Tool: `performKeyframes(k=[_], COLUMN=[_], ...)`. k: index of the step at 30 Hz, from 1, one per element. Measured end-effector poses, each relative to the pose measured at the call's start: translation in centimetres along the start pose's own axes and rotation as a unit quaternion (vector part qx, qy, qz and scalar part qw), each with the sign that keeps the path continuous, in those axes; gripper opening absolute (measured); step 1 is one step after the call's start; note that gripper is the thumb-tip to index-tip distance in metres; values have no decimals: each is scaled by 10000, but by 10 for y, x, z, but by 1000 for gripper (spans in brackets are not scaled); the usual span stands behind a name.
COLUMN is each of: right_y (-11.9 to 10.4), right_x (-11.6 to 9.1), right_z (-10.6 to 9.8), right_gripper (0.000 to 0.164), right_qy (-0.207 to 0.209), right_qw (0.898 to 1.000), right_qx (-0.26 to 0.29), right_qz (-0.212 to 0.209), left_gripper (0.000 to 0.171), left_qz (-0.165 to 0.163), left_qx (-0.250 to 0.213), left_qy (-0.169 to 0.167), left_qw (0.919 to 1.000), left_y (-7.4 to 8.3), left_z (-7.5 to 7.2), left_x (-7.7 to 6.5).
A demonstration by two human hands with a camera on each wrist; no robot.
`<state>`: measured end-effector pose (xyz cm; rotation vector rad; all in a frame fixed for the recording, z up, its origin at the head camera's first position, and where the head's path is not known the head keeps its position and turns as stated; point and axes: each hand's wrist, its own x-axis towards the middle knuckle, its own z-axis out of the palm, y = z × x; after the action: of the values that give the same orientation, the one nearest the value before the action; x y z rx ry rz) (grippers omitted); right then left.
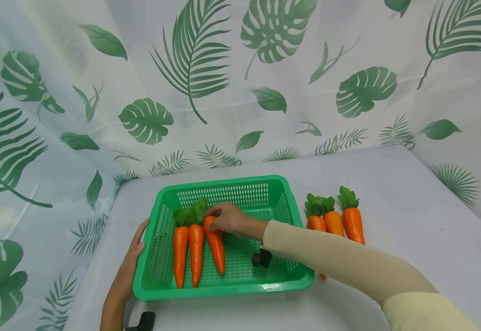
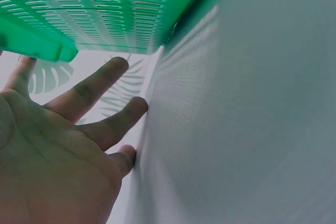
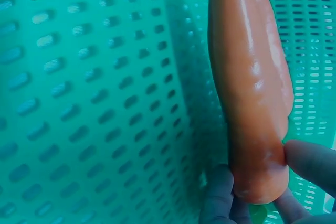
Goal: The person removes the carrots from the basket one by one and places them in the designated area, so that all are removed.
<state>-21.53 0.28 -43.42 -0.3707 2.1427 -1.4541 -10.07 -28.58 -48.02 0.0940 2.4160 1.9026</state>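
Observation:
A green plastic basket [image 1: 223, 291] stands on the white table. Inside its left part, two orange carrots with leafy tops lie side by side, a left one [image 1: 180, 257] and a middle one [image 1: 196, 255]. My right hand [image 1: 230, 218] pinches a third carrot [image 1: 216, 248] by its thick top end, beside them; its leaves are mostly hidden. In the right wrist view, fingers [image 3: 310, 163] and thumb lie on either side of that carrot [image 3: 252, 87]. My left hand [image 1: 131, 262] is at the basket's left outer side, its fingers [image 2: 86, 90] extended and spread in the left wrist view.
More carrots [image 1: 353, 225] with leafy tops lie on the table right of the basket, partly behind my right sleeve [image 1: 327, 257]. A leaf-printed curtain [image 1: 223, 128] rises behind the table. A black wrist camera [image 1: 262, 258] hangs under my right wrist.

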Motion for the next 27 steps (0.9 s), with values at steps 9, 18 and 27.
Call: performKeyframes(k=[9,18,27], right_y=[-4,-17,-20], right_x=[-2,-10,-13], right_z=[2,-10,-24], right_gripper=[42,44,43], right_qy=[-133,-267,-172], right_qw=[9992,9967,9958], right_qx=[381,757,881], right_qz=[-21,-106,-154], left_gripper=[58,59,60], left_qz=[-72,-161,-132], left_qx=[72,46,69], left_qy=[71,42,74], left_qw=[9999,9999,9999], left_y=[-3,-1,2], left_z=[-3,-2,1], left_x=[-6,-4,-1])
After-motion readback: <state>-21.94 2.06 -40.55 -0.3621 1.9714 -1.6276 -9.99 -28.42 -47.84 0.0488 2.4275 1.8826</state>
